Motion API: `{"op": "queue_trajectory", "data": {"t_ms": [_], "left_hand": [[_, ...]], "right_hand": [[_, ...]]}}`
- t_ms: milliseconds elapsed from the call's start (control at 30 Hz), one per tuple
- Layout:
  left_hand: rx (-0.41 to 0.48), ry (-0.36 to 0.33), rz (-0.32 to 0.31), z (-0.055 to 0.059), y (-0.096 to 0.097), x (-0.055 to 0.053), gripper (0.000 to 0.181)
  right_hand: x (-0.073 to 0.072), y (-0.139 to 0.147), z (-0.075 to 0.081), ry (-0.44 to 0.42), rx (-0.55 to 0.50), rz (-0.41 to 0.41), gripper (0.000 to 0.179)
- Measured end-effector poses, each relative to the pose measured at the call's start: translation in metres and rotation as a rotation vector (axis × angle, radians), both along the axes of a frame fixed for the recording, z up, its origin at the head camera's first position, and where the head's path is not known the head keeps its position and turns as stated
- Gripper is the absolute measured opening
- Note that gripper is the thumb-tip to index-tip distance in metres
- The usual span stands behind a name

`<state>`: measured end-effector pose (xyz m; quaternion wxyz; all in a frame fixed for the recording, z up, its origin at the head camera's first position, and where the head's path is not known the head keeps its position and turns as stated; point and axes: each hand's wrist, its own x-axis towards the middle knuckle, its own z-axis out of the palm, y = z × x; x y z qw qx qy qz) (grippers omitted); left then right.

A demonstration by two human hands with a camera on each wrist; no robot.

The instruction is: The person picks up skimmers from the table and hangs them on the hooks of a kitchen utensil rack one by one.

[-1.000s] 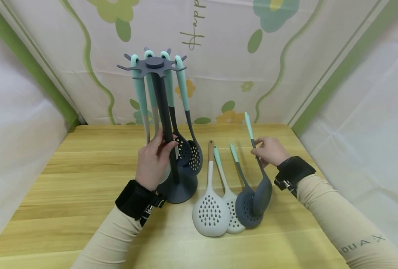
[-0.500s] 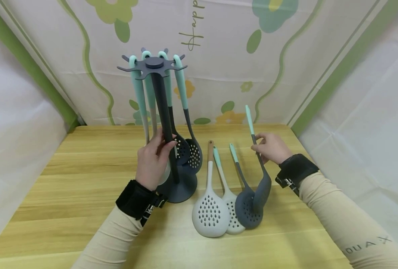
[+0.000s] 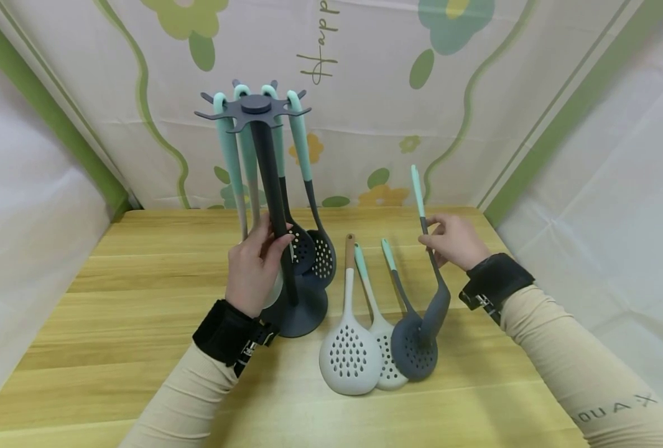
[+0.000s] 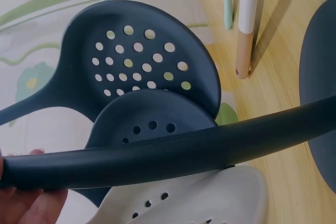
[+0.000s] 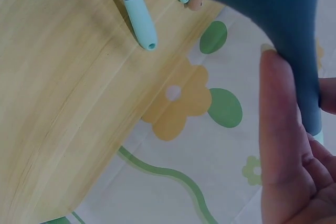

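Observation:
Left of centre in the head view, my left hand (image 3: 254, 267) grips the dark post of a utensil stand (image 3: 270, 168). Several mint-handled utensils hang from its arms, including two dark perforated skimmers (image 3: 321, 258). My right hand (image 3: 456, 241) pinches the shaft of a dark grey cooking spoon (image 3: 435, 309) with a mint handle end. The spoon stands upright, its head turned edge-on and overlapping a dark skimmer (image 3: 412, 358) on the table. In the right wrist view, thumb and fingers lie on either side of the shaft.
Beside the dark skimmer lie a white perforated skimmer (image 3: 349, 358) with a brown handle end and a pale one (image 3: 387, 348) with a mint handle, partly overlapped. They rest on a wooden table (image 3: 141, 298). A flower-printed cloth (image 3: 365, 74) hangs behind.
My right hand has risen slightly with the cooking spoon, and the spoon's head has turned more edge-on. The left hand stays on the stand's post.

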<state>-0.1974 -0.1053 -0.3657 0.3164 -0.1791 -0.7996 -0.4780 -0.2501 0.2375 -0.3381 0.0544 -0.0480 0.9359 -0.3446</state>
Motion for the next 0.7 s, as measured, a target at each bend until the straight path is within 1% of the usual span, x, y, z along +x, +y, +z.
{"op": "queue_trajectory", "data": {"t_ms": [367,700], "left_hand": [[0.0,0.013,0.011,0.0,0.0,-0.001,0.026],[0.001,0.011,0.018,0.0,0.001,-0.001,0.027]], "right_hand": [[0.003,-0.001,0.005,0.021,-0.025,-0.001,0.043],[0.006,-0.003,0.01,0.023,-0.021,0.005,0.046]]}}
